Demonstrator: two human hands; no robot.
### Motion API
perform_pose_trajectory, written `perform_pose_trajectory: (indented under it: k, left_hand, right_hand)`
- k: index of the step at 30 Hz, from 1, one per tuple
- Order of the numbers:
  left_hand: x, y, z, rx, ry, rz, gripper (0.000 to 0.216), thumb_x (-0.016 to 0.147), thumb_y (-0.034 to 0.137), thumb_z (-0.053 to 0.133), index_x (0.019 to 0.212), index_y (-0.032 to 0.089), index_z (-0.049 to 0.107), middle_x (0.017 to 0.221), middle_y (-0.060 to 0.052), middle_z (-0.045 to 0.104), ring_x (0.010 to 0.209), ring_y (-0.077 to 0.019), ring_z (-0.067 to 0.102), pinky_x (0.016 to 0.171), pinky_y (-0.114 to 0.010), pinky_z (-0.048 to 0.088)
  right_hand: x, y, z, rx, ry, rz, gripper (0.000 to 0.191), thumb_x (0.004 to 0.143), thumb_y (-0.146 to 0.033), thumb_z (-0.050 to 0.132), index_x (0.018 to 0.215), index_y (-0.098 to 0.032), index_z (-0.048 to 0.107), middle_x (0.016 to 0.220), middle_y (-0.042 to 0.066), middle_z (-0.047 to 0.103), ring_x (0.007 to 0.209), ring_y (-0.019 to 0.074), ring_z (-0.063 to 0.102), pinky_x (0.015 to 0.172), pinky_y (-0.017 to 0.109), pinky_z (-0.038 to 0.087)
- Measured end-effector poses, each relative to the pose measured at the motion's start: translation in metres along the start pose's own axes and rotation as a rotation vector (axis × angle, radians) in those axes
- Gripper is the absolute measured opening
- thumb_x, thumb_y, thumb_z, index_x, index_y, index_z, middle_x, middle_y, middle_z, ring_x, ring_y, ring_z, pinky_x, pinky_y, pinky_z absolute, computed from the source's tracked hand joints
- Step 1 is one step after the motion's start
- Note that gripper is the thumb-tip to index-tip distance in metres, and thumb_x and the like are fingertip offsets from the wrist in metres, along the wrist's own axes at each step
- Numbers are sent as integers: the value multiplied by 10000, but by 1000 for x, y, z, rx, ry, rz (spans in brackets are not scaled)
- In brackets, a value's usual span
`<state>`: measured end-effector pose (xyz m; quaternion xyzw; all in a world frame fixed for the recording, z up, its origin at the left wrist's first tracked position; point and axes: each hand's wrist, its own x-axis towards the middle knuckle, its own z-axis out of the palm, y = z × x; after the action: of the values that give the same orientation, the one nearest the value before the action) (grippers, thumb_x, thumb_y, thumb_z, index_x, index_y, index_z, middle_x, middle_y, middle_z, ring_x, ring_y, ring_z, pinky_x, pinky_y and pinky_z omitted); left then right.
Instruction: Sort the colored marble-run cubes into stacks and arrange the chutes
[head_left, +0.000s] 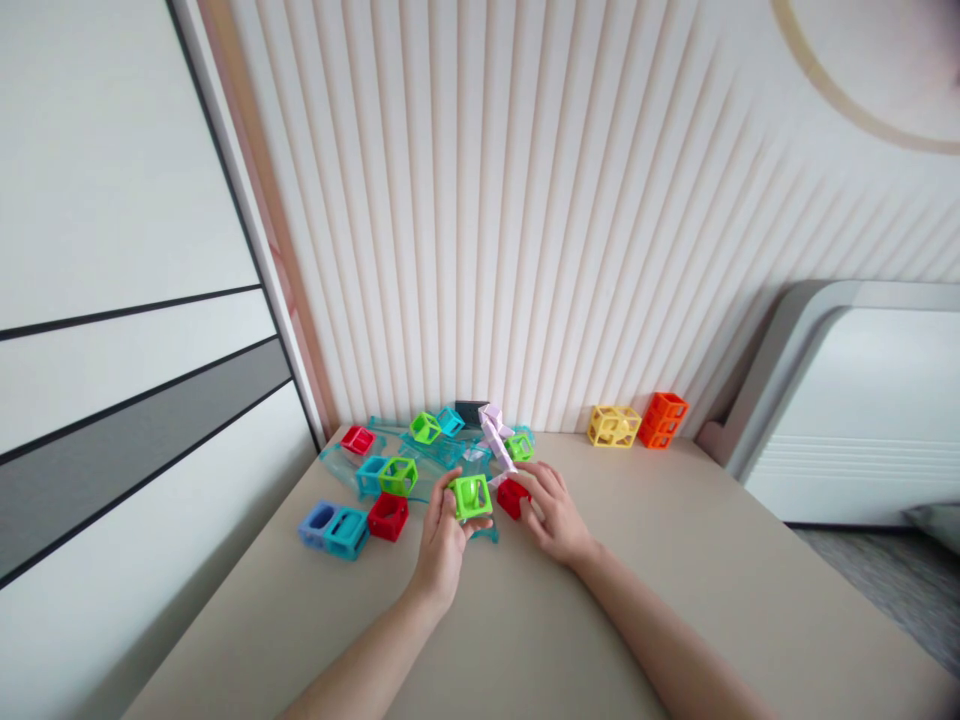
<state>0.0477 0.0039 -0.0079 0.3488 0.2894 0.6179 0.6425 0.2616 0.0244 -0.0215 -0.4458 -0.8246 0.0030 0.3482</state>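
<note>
A bright green open-frame cube block (472, 496) is held by my left hand (444, 540), the thumb on its left side and fingers beneath it. My right hand (553, 512) has its fingers closed around a red cube block (512, 497), just right of the green one. Behind my hands, a pale lilac ribbon-like strip (495, 440) lies over a crumpled translucent teal bag (439, 452). On the bag's right part sits another green cube (519, 447). To the left of my left hand are a red cube (388, 516) and a green cube (399, 476).
Joined blue and teal cubes (334, 530) lie at the table's left. More cubes sit farther back, among them a red one (358, 440). Yellow cubes (613, 426) and an orange stack (663, 420) stand against the ribbed wall (480, 200). A white cabinet (135, 240) borders the left.
</note>
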Motion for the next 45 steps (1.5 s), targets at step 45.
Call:
perform_pose_trajectory:
  k: [45]
  left_hand:
    - [-13, 10, 12, -100, -258, -151, 556, 828, 398, 750, 1319, 286, 513, 1219, -61, 681, 1072, -244, 686, 989, -449, 511]
  right_hand:
    - [-8, -59, 19, 670, 445, 443, 192, 970, -405, 522, 1076, -245, 521, 1215, 123, 674, 1067, 259, 662, 884, 401, 554]
